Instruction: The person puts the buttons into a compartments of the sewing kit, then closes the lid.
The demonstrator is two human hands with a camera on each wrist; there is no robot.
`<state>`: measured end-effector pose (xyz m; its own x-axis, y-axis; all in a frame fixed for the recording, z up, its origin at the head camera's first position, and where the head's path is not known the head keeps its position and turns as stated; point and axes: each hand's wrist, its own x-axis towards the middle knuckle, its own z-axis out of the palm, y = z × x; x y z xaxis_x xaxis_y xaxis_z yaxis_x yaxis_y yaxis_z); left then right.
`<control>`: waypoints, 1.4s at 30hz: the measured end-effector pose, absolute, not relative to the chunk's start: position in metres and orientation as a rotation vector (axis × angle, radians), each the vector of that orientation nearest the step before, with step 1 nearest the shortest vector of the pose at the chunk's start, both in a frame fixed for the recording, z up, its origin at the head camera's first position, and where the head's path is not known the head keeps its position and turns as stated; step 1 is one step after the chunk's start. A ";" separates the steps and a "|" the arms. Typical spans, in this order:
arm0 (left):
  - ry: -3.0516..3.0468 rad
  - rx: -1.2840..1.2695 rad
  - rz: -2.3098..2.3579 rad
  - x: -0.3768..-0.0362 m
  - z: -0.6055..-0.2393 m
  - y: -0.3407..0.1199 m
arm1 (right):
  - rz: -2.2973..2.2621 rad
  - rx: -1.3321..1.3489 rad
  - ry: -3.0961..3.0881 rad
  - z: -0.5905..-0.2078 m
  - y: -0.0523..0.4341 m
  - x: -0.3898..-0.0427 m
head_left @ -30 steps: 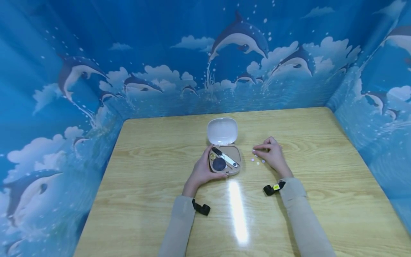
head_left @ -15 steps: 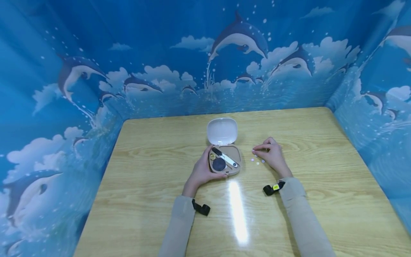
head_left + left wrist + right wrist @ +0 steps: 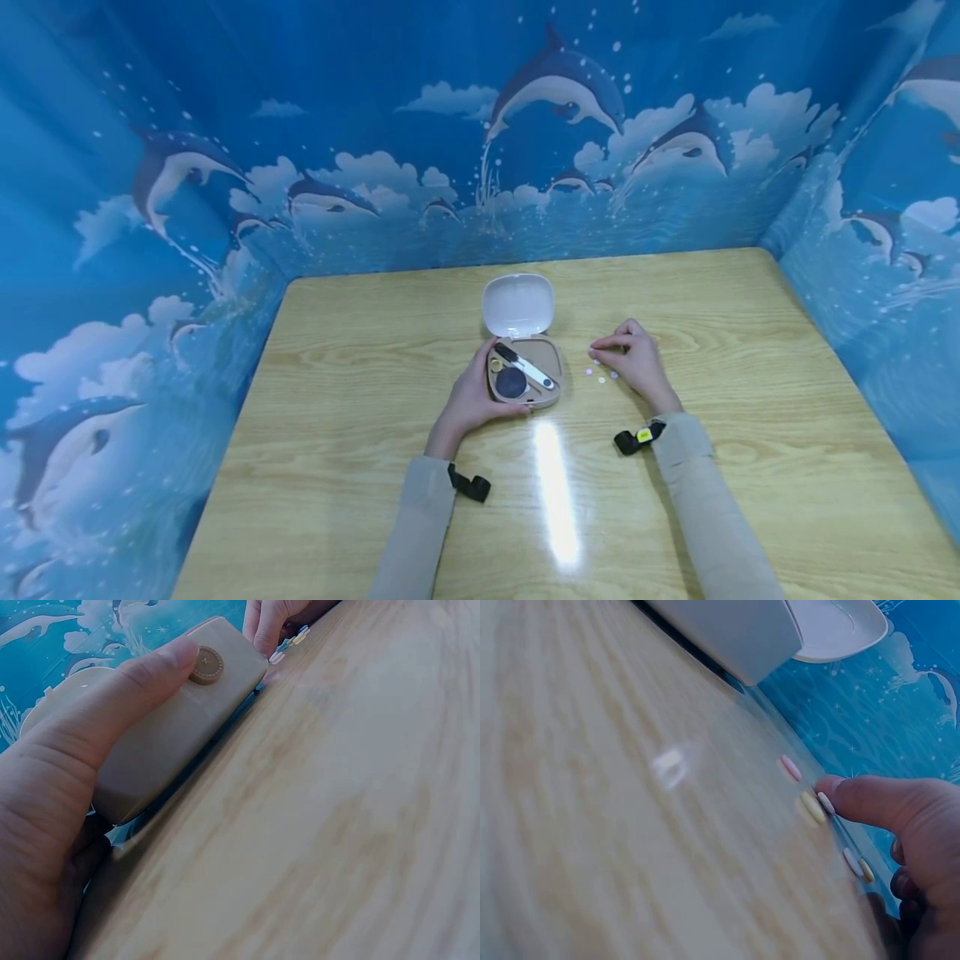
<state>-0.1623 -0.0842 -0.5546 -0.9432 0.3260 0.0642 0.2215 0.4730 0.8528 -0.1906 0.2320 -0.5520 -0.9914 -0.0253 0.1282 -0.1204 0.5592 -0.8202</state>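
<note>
A small beige case point(image 3: 525, 375) lies open on the wooden table point(image 3: 360, 367), its white lid point(image 3: 517, 304) tilted back. Inside are a dark round piece point(image 3: 512, 382) and a black-and-silver tool point(image 3: 525, 367). My left hand point(image 3: 480, 392) grips the case from its left and front, with the thumb point(image 3: 142, 675) lying beside the round clasp button point(image 3: 206, 665). Right of the case lie several small pastel tablets point(image 3: 602, 376). My right hand point(image 3: 626, 354) rests by them, and its outstretched index fingertip point(image 3: 847, 796) touches a white tablet point(image 3: 826, 802) next to a yellow one point(image 3: 811, 807).
Blue dolphin-print walls point(image 3: 480, 167) close off the table on the left, back and right. A bright glare streak point(image 3: 555, 492) lies on the wood between my forearms. Black straps point(image 3: 471, 486) hang at both wrists.
</note>
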 end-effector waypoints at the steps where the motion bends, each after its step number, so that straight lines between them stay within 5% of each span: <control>1: 2.602 0.484 1.484 -0.162 -0.554 -0.084 | 1.429 0.125 -2.680 -0.552 0.232 -0.191; 42: 2.590 0.488 1.493 -0.162 -0.555 -0.085 | 1.280 0.227 -2.667 -0.558 0.232 -0.192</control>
<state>-0.1623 -0.0846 -0.5553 -0.9419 0.3300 0.0624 0.2194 0.4639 0.8583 -0.1920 0.2322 -0.5584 -0.9732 -0.0615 0.2214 -0.2112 0.6188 -0.7566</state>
